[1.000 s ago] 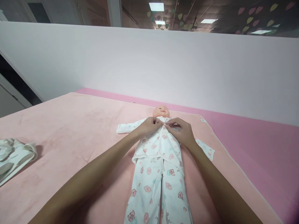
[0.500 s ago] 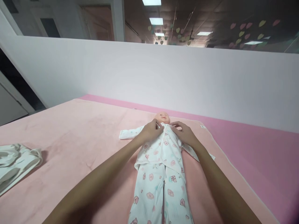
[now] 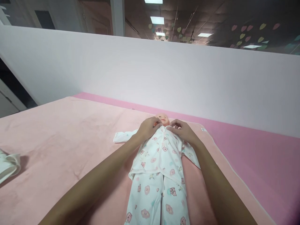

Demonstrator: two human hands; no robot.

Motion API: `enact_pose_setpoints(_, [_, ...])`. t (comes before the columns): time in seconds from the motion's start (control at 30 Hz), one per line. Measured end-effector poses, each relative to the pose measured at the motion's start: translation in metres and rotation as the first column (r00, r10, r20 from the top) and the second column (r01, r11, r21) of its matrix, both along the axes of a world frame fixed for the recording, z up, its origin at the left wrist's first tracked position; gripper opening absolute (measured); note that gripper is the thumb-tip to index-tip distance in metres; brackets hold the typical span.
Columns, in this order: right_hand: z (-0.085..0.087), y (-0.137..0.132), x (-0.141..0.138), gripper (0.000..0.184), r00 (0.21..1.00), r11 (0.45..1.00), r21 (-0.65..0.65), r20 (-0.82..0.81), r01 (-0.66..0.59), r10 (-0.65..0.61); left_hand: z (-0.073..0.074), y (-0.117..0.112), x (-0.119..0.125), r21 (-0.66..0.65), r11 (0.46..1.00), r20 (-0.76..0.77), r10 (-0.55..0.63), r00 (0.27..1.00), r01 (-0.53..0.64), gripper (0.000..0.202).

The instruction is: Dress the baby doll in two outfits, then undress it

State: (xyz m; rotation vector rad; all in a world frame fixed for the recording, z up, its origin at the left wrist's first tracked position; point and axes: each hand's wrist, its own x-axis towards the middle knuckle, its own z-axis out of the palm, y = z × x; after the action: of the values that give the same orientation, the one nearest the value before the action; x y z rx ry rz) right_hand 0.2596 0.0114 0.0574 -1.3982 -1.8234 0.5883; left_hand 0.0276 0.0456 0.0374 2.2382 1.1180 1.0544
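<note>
A baby doll [image 3: 163, 118] lies on its back, head away from me, dressed in a white baby shirt [image 3: 153, 157] printed with small pink bears. Matching trousers [image 3: 150, 200] cover its legs. At the left side of the neckline, my left hand [image 3: 149, 127] has its fingers pinched on the shirt's collar. My right hand [image 3: 183, 130] grips the collar's right side between thumb and bent fingers. The shirt's front edges meet down the middle of the chest. One sleeve [image 3: 123, 136] stretches flat to the left; the other is partly hidden behind my right forearm.
Under the doll spreads a pink blanket [image 3: 63, 131] over a darker pink mat [image 3: 253, 150]. Folded white cloth [image 3: 8, 165] lies at the left edge. A low white wall [image 3: 164, 75] with a window above it stands behind the doll.
Both hands stay at the collar, the left one shifted slightly left with its fingers nearer the doll's chin. The view has turned a little, so the white cloth shows less.
</note>
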Motion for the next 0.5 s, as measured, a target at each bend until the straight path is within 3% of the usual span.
enact_pose_setpoints(0.23, [-0.024,0.013,-0.014,0.039,0.964,1.0,0.028,-0.264,-0.004,0.011,-0.005,0.005,0.007,0.091,0.995,0.01,-0.032,0.999,0.031,0.021])
enact_pose_setpoints(0.5, [-0.03,0.017,-0.014,0.039,0.932,0.994,-0.106,-0.36,-0.001,-0.037,-0.007,0.006,0.005,-0.015,0.992,0.105,-0.121,0.987,0.123,0.026])
